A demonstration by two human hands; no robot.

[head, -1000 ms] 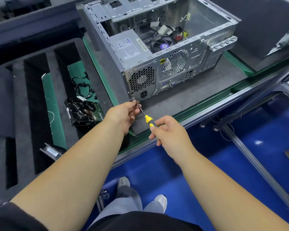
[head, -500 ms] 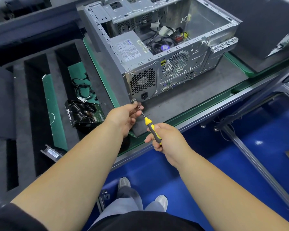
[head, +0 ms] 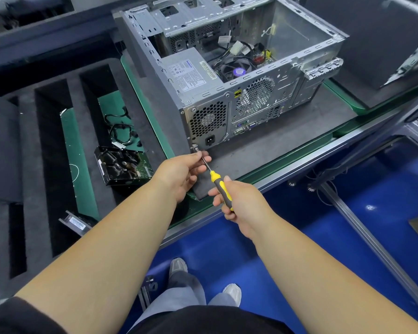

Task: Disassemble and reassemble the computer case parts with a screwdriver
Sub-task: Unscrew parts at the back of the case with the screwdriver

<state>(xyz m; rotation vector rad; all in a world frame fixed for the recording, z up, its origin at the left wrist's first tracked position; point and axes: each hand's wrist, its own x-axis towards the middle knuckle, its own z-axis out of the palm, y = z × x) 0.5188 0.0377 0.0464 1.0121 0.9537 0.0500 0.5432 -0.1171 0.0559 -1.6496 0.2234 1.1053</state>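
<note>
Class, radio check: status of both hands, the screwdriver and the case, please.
Right hand grips screwdriver handle. Left hand pinches its shaft at computer case rear bottom corner. Nothing in the way.

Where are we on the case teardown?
Done: the grey metal computer case lies with its side panel off and interior exposed; a black hard drive sits in the foam tray. In hand: the right hand grips the yellow-and-black screwdriver, its tip at a screw on the rear bottom corner, while the left hand pinches the shaft. Left: power supply and fan remain inside; reassembly not yet begun.
</note>
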